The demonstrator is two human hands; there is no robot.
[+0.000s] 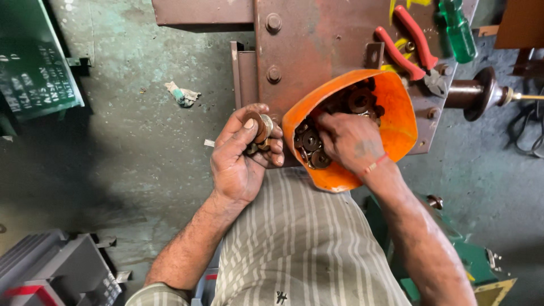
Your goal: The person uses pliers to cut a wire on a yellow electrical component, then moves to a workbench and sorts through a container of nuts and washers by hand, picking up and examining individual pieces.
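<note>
My left hand is closed around a small stack of round metal parts, held just left of an orange plastic bowl. The bowl sits tilted on my lap against a rusty metal plate and holds several dark, greasy round parts. Inside the bowl, my right hand has its fingers down among those parts; whether it grips one is hidden.
A rusty bolted metal plate stands ahead, with red-handled pliers and a green-handled screwdriver lying on it. A spindle juts out at right. Grey equipment sits at lower left, a green board at upper left.
</note>
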